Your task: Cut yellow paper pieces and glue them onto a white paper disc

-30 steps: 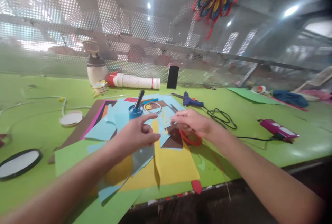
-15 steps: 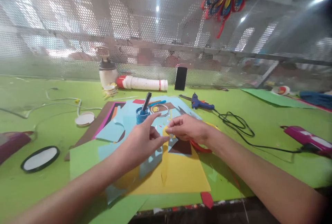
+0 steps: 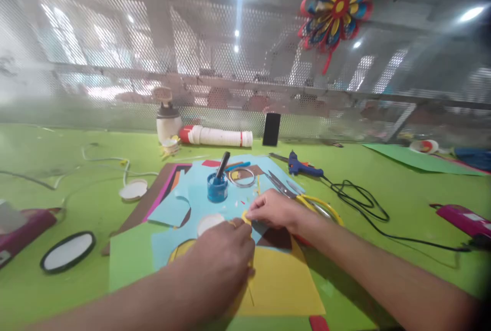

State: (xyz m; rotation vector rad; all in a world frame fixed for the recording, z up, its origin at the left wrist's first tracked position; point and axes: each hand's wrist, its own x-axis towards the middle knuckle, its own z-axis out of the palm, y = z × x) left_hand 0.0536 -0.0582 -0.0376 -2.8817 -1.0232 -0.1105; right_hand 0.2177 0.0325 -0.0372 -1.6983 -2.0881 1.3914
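Observation:
My right hand (image 3: 273, 211) pinches the upper end of a narrow yellow paper strip (image 3: 245, 217) between thumb and fingers. Close beside it, my left hand (image 3: 220, 257) is closed over the lower part of the same strip, with fingertips mostly hidden behind its back. Below both hands lies a yellow paper sheet (image 3: 286, 282). Scissors with yellow handles (image 3: 282, 185) rest open just beyond the right hand. An open blue pot (image 3: 217, 190) with a dark-handled tool (image 3: 223, 164) standing in it is on light blue paper (image 3: 199, 213).
A blue glue gun (image 3: 303, 167) with a black cord (image 3: 356, 200) lies at right. A phone (image 3: 271, 129) leans upright at the back beside a white tube (image 3: 220, 136). A black-rimmed oval (image 3: 68, 251) and a magenta case (image 3: 28, 234) lie left. A paper flower (image 3: 339, 6) hangs above.
My left hand has turned over and gone from spread thumb and finger to closed on the strip. The right hand keeps its pinch. The view has tilted up slightly, showing the scissors more fully.

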